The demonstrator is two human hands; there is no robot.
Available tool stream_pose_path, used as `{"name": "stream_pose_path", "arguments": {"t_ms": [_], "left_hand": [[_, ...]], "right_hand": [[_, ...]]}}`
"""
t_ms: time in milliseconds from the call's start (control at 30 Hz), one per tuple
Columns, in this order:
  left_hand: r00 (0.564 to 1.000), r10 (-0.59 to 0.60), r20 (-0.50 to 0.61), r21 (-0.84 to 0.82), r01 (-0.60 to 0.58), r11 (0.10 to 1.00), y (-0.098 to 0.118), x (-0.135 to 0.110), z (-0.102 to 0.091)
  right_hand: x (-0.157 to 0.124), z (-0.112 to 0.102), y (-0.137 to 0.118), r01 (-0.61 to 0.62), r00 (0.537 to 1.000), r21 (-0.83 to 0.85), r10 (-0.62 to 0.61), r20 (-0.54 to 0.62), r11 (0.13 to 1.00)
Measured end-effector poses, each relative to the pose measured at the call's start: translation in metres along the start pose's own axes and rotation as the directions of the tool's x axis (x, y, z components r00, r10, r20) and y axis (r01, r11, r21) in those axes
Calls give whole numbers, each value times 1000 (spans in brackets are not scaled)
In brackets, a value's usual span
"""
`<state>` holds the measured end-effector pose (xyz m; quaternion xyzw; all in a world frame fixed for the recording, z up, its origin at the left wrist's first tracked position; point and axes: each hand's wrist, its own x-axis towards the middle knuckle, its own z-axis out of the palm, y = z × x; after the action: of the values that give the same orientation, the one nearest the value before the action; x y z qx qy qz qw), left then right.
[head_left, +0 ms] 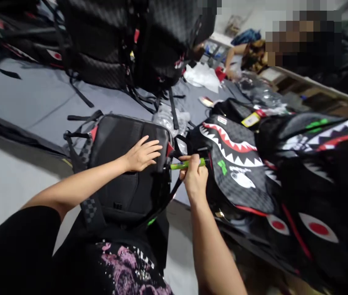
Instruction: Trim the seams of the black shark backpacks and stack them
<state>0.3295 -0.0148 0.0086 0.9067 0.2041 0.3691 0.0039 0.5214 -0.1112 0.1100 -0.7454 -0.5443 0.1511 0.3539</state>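
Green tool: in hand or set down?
In hand: the right hand grips the green tool, its tip near the black backpack; contact unclear.

- Backpack (118,147) near centre, towards 9 o'clock: plain black panel, red side tabs (94,133), black-and-grey checked strap (89,211).
- Slim tool (176,166) at centre: bright yellow-green.
- Shark-mouth bag (238,164) at 3 o'clock: dark grey checks, white teeth edged red, green marks.
- Bag (318,227) at 4 o'clock: black, red-and-white eye.
- Worktop (35,96) at 10 o'clock: grey.
- Shirt (127,262) at 7 o'clock: black, pink-purple print.
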Motion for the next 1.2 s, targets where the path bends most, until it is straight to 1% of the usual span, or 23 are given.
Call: {"name": "stream_pose_path", "arguments": {"t_ms": [33, 67, 100, 133, 167, 200, 267, 333, 400, 500, 633, 700, 800, 867, 933, 1000, 1100, 1200], "left_hand": [[998, 50, 25, 12, -50, 999, 1, 4, 1], [997, 72, 40, 34, -74, 997, 3, 10, 1], [996, 76, 47, 62, -79, 995, 6, 16, 2], [996, 72, 51, 88, -77, 993, 8, 22, 4], [995, 79, 56, 106, -84, 991, 11, 28, 6], [993, 103, 64, 112, -110, 988, 14, 32, 8], [983, 174, 57, 93, -178, 980, 18, 35, 14], [977, 213, -1, 72, -212, 975, 21, 32, 20], [977, 197, -81, 67, -192, 979, 24, 26, 23], [972, 169, -162, 59, -161, 985, 24, 20, 25], [968, 152, -202, 41, -147, 988, 22, 18, 26], [973, 136, -186, 43, -130, 991, 21, 16, 28], [987, 79, -138, 32, -75, 997, 19, 13, 30], [995, 38, -98, 21, -36, 999, 19, 10, 32], [996, 24, -83, 25, -22, 999, 18, 9, 32], [991, 43, -124, 28, -39, 999, 19, 10, 32], [971, 85, -223, 12, -84, 996, 20, 13, 31], [963, 97, -252, 7, -99, 995, 20, 15, 31]], "right_hand": [[-16, -2, 10, -72, 997, 156, 72, 5, 985], [-32, 0, 19, -139, 990, 315, 139, 23, 939], [-45, 4, 26, -190, 980, 451, 193, 41, 872], [-55, 9, 32, -219, 972, 540, 228, 52, 813], [-63, 17, 36, -227, 968, 575, 245, 48, 786], [-67, 24, 38, -221, 967, 583, 255, 24, 782], [-69, 39, 40, -183, 960, 554, 268, -76, 812], [-65, 50, 40, -141, 951, 499, 257, -170, 855], [-60, 57, 39, -111, 948, 458, 232, -218, 882], [-56, 63, 38, -104, 951, 436, 217, -219, 894], [-54, 65, 36, -104, 962, 443, 204, -184, 890], [-52, 64, 35, -94, 967, 444, 188, -174, 891], [-50, 61, 33, -86, 972, 422, 168, -162, 902], [-48, 59, 32, -78, 972, 395, 158, -175, 915], [-48, 58, 33, -70, 972, 374, 148, -184, 925], [-48, 58, 33, -63, 973, 375, 140, -182, 925], [-49, 59, 34, -73, 973, 388, 152, -175, 919], [-50, 60, 33, -85, 975, 390, 158, -158, 917]]}}
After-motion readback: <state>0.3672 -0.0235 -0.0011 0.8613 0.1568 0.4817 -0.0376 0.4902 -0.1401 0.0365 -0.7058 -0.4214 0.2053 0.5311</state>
